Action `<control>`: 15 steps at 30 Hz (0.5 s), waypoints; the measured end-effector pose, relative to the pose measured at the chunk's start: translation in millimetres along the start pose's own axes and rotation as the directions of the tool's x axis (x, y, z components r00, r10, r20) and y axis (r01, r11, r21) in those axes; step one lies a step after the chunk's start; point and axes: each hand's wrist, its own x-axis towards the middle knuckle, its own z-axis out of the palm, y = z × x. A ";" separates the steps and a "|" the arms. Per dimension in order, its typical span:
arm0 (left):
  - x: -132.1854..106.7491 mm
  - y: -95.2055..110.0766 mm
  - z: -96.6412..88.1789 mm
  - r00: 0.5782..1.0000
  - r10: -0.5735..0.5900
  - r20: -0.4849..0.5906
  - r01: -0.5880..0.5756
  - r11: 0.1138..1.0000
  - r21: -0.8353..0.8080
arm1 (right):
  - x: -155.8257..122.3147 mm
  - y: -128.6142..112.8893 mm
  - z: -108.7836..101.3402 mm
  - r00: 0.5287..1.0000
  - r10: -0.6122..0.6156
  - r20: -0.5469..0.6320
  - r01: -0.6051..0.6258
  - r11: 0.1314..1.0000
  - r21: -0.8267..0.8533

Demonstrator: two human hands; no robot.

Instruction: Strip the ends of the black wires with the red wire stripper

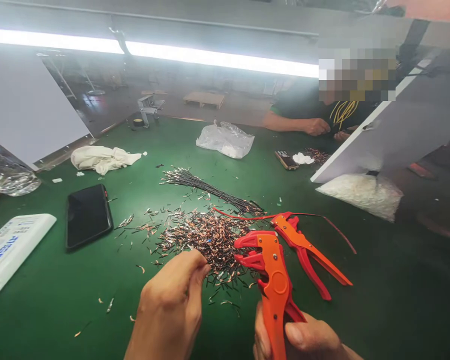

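Observation:
My right hand [311, 337] is wrapped around the handles of an orange and red wire stripper [276, 272], its jaws pointing left and apart. Left of those jaws, my left hand [176, 295] is closed with thumb and finger pinched together; what is in the pinch, if anything, is hidden. Beyond both hands spreads a heap of short wire scraps [206, 235], copper and black. A bundle of black wires [210, 189] with bare ends lies behind the heap. A second orange and red wire stripper [303, 245] rests on the green table to the right, beside a thin red strip [341, 234].
A black phone [89, 216] and a white device [17, 250] lie at left, a white cloth [103, 159] behind. Clear plastic bag [225, 140] sits at the back. White panels stand either side, a filled bag [363, 192] by the right one. A co-worker's hand [317, 126] is across the table.

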 end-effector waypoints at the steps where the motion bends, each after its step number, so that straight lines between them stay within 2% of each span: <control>1: -1.0 -0.4 2.4 1.000 -0.019 0.009 0.019 1.000 -0.016 | 0.6 -0.6 -0.7 1.000 -0.012 -0.009 0.012 1.000 -0.027; 4: -5.4 1.8 10.2 0.991 -0.134 -0.013 0.132 0.986 -0.099 | 3.1 -4.2 1.4 0.999 -0.030 0.013 0.031 0.990 -0.137; 7: -13.6 9.4 23.5 0.962 -0.268 -0.057 0.251 0.946 -0.203 | 5.5 -8.1 8.4 0.998 -0.056 0.027 0.061 0.968 -0.244; 9: -20.6 16.6 37.0 0.967 -0.246 -0.065 0.226 0.947 -0.228 | 6.4 -9.9 13.2 0.992 -0.117 -0.043 0.101 0.959 -0.263; 12: -29.0 27.2 59.5 0.984 -0.159 -0.079 0.133 0.954 -0.269 | 7.0 -12.9 16.6 0.968 -0.172 -0.182 0.134 0.970 -0.204; 15: -31.8 30.7 76.1 0.981 -0.157 -0.116 0.124 0.961 -0.245 | 7.8 -18.0 14.8 0.957 -0.175 -0.231 0.147 0.980 -0.132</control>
